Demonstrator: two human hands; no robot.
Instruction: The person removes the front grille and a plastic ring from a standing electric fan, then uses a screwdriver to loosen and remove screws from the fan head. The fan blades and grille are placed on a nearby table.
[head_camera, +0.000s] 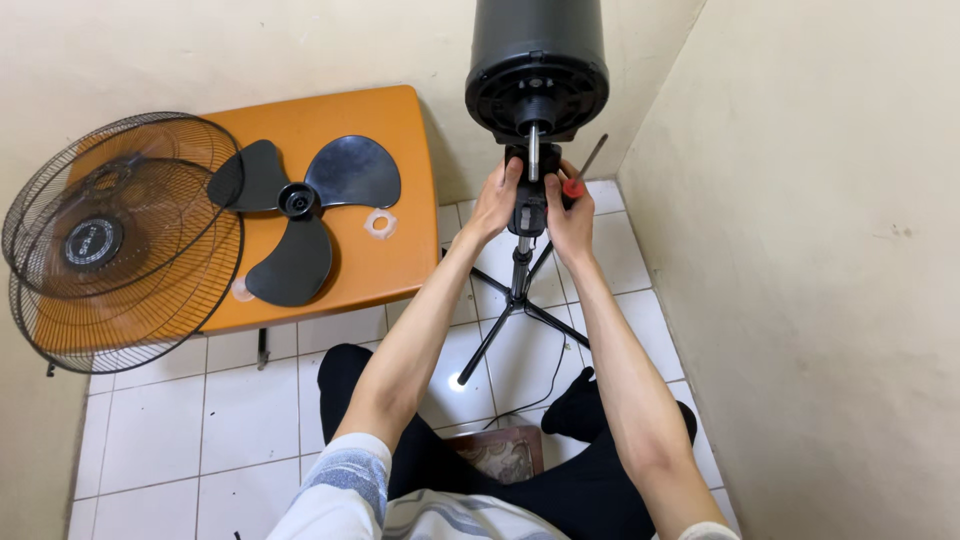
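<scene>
While the black fan motor housing (537, 65) stands bladeless at top centre, its neck (527, 205) is clasped by the left hand (495, 200), a red-handled screwdriver (580, 178) being clenched in the right hand (570, 215); black three-bladed propeller (300, 215) rests on the orange desk (400, 270) left.

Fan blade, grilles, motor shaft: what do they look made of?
Fan blade: likely moulded plastic, black, smooth with a soft sheen on its three lobes. Grilles: thin dark wire, probably coated or painted steel; fine radial spokes with rim rings. Motor shaft: bare metal, bright silvery rod. Motor housing: black, matte; plastic or painted metal, cannot tell. The left hand and right hand grip the neck below.
</scene>
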